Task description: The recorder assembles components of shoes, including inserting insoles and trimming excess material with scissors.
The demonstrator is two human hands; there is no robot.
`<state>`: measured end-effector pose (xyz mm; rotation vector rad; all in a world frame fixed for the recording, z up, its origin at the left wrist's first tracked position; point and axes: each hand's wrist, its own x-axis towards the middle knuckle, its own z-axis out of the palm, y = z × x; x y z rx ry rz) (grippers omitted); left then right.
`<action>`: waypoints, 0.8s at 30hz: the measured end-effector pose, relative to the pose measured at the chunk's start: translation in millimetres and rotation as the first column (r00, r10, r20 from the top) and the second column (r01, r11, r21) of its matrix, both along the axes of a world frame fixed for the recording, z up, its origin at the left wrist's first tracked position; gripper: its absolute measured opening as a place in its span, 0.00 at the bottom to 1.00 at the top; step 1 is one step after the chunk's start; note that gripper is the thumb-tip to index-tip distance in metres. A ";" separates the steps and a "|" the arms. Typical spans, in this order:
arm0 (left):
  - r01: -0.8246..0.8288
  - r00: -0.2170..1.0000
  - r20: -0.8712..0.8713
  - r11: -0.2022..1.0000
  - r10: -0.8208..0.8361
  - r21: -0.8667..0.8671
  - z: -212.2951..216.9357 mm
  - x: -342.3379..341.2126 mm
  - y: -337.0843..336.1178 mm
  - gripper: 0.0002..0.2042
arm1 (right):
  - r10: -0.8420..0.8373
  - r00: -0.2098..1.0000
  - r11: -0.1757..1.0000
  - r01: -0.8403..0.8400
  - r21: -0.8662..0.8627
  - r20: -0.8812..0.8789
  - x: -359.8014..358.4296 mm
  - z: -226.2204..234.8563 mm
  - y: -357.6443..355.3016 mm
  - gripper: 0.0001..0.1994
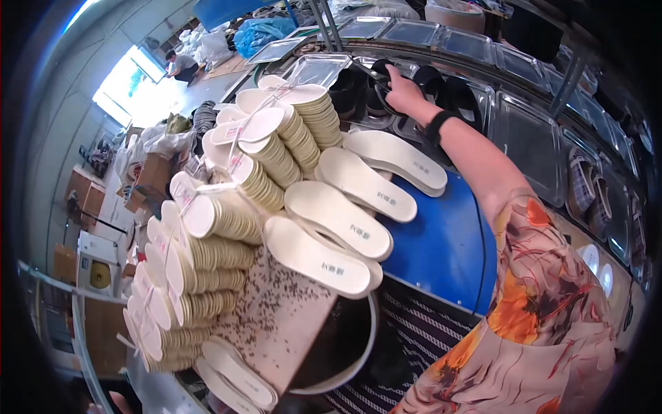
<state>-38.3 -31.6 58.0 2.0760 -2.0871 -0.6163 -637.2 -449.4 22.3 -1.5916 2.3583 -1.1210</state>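
My right hand (405, 91) reaches far forward, a black band (438, 125) on its wrist. Its fingers are closed on a black shoe piece (378, 81) that lies in a metal tray (318, 69) on the line. Black shoe pieces (460, 98) fill the trays beside it. Nearer to me, several white insoles (365, 183) lie side by side and overlapping on a blue surface (441, 248). My left hand is out of sight. My flowered sleeve (545, 290) fills the lower right.
Tied bundles of stacked white insoles (276, 155) pile up on the left over a speckled board (276, 324). A dark round tub (345, 345) sits below the insoles. Shiny trays (531, 138) run along the line to the right. A person (181, 65) crouches far back by cardboard boxes (152, 176).
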 end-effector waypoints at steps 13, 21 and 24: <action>-0.011 0.992 -0.124 0.987 0.031 0.161 -37.4 -71.9 -141.0 0.10 | 0.326 0.945 0.927 -0.320 0.197 0.001 36.6 -35.2 -144.2 0.35; 0.098 0.985 -0.129 0.985 -0.117 -0.143 -22.3 -81.3 -91.7 0.08 | 0.123 0.949 0.823 0.067 -0.565 0.292 -13.3 51.5 -54.0 0.32; 0.067 0.951 -0.294 0.992 -0.097 -0.110 -34.0 -90.5 -78.3 0.10 | 0.320 0.888 0.803 -0.069 -0.593 0.330 14.5 112.7 34.5 0.32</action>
